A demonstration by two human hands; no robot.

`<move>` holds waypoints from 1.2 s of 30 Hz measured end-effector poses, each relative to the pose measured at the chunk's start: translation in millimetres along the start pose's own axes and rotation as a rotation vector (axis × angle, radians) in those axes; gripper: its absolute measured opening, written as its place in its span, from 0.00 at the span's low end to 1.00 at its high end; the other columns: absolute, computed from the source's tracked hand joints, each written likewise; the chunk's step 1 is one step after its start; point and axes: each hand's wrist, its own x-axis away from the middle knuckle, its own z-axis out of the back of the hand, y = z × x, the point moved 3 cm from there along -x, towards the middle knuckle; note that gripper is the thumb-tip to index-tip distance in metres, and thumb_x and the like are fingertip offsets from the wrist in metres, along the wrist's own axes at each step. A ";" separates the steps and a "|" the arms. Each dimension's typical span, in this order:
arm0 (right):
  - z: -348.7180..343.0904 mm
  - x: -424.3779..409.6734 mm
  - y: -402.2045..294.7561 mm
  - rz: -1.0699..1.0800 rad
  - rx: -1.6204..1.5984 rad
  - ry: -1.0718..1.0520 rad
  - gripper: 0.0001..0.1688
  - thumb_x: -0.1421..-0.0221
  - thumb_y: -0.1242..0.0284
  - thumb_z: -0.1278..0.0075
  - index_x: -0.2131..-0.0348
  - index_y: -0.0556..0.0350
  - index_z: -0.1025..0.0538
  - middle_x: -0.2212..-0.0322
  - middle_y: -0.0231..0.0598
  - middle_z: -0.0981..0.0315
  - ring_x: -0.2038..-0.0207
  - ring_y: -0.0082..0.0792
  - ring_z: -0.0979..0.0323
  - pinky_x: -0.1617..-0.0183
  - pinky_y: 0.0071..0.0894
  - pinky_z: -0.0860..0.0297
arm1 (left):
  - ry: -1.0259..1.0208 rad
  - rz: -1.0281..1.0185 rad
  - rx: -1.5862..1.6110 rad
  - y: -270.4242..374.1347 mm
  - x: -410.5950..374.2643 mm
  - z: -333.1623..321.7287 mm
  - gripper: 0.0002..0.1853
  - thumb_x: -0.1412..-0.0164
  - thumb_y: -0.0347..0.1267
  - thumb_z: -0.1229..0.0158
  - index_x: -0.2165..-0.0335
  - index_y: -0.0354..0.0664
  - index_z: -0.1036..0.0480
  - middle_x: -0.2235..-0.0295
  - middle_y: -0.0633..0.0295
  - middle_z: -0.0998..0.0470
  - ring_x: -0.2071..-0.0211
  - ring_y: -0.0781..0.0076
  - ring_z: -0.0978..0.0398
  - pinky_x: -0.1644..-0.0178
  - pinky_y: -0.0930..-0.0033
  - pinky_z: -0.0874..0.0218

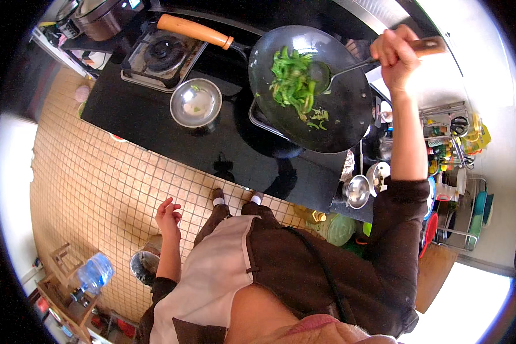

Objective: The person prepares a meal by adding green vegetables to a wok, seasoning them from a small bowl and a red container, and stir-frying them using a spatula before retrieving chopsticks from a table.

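My right hand (395,58) grips the wooden handle of a metal ladle (352,66). The ladle's bowl dips into a dark wok (339,124), against a heap of sliced green vegetables (293,79). A few loose bits lie lower on the wok's wall. The wok rests over the right burner, and its wooden handle (193,30) points to the upper left. My left hand (168,215) hangs over the tiled floor, holding nothing, with its fingers loosely curled and apart. A steel bowl (195,103) with a few green scraps in it stands on the black glass cooktop (163,124).
Left of the wok is another gas burner (165,53), with a pot (99,19) beyond it. A strainer or small ladle (357,192) lies at the counter's right end, near racks of utensils (445,122). A bucket (145,266) and a blue water jug (95,273) stand on the floor.
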 end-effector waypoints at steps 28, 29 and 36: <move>41.4 184.5 12.5 0.117 0.127 0.856 0.17 0.52 0.77 0.59 0.88 0.51 0.44 0.93 0.27 0.51 0.88 0.18 0.51 0.85 0.23 0.48 | -0.206 -0.047 -0.179 12.2 -11.8 -40.9 0.12 0.48 0.30 0.52 0.64 0.39 0.32 0.78 0.63 0.28 0.86 0.85 0.40 0.84 0.85 0.50; 31.7 206.9 16.5 0.205 0.026 0.795 0.18 0.51 0.78 0.60 0.88 0.50 0.45 0.93 0.27 0.52 0.88 0.19 0.53 0.85 0.23 0.48 | -0.218 -0.056 -0.170 14.5 -12.6 -42.4 0.11 0.48 0.30 0.52 0.64 0.39 0.32 0.78 0.63 0.28 0.86 0.85 0.40 0.84 0.85 0.51; 17.7 166.8 49.2 0.159 0.072 0.943 0.16 0.52 0.80 0.59 0.87 0.50 0.45 0.93 0.28 0.51 0.88 0.23 0.47 0.76 0.30 0.37 | -0.266 -0.182 -0.122 38.6 -5.9 -65.7 0.10 0.48 0.28 0.53 0.64 0.40 0.32 0.79 0.64 0.28 0.87 0.86 0.40 0.84 0.85 0.53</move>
